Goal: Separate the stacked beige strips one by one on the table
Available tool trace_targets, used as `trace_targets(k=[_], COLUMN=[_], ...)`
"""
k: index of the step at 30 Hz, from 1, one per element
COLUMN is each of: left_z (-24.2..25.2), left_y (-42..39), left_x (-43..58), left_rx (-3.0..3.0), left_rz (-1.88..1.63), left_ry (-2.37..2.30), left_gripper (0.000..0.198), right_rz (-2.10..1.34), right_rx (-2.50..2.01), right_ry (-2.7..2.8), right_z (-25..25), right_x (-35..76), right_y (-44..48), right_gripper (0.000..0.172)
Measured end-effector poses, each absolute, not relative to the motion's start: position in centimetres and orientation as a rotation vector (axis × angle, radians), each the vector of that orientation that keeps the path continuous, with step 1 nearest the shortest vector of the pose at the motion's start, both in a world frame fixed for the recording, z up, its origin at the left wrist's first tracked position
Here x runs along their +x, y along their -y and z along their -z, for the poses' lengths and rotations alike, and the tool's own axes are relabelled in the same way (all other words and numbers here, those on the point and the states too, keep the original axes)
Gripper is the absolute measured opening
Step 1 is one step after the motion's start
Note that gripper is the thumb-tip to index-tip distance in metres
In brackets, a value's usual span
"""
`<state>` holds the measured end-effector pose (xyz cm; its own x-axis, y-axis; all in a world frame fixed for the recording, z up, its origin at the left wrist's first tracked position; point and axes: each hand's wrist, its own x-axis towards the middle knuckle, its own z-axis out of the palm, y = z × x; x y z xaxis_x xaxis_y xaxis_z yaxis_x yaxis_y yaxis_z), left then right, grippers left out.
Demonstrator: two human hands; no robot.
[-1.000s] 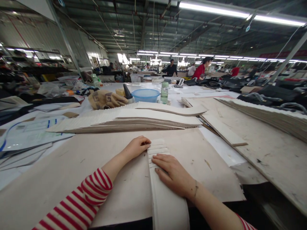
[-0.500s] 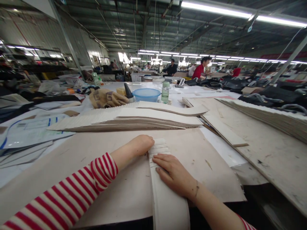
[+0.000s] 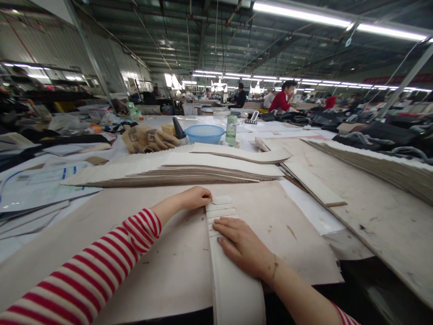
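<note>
Several long white strips [image 3: 237,289] lie overlapped on a beige sheet [image 3: 169,280], their far ends fanned out in narrow steps and their near ends reaching past the sheet's front edge. At the far left corner of the fan, my left hand [image 3: 198,197] is closed, thumb and fingers pinching the edge of a strip. My right hand [image 3: 241,246] rests flat over the middle of the strips, fingers stretched out to the left. A large spread stack of similar white strips [image 3: 189,171] lies just beyond both hands.
Behind the stack are patterned tan gloves [image 3: 149,137], a blue basin [image 3: 204,134] and a green bottle [image 3: 232,130]. At right, a board [image 3: 368,216] carries a loose strip [image 3: 316,185] and another strip stack [image 3: 375,160]. Plastic bags [image 3: 40,185] lie left. A person in red [image 3: 280,101] works farther back.
My left hand has shifted slightly up and left along the fan's corner, its fingertips now showing at the strip edge. The right hand stays flat on the strips.
</note>
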<state>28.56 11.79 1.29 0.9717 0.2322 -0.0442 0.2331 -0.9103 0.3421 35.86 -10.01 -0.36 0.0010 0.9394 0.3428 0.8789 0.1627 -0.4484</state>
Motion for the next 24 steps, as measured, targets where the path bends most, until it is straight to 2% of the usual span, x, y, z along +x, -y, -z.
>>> trace_targets(k=[5, 10, 13, 19, 24], left_z=[-1.8, -2.0, -1.8, -1.3, -1.4], left_y=[-11.7, -10.8, -10.4, -9.9, -11.2], left_x=[28.1, 28.3, 28.4, 28.5, 28.9], left_rx=[2.747, 2.828, 2.879, 2.901, 2.790], left_rz=[-0.011, -0.039, -0.044, -0.073, 0.004], left_ry=[-0.261, -0.147, -0.119, -0.192, -0.251], left_gripper=[0.027, 0.016, 0.018, 0.016, 0.023], right_rz=[-0.134, -0.136, -0.126, -0.098, -0.128], right_rx=[-1.713, -1.732, -1.730, -1.730, -1.733], right_ry=[1.876, 1.877, 1.878, 1.878, 1.885], right_z=[0.3, 0.1, 0.1, 0.3, 0.5], right_x=[35.9, 35.8, 35.8, 35.8, 35.9], right_y=[10.0, 10.1, 10.1, 10.0, 10.0], right_gripper=[0.034, 0.034, 0.034, 0.034, 0.034])
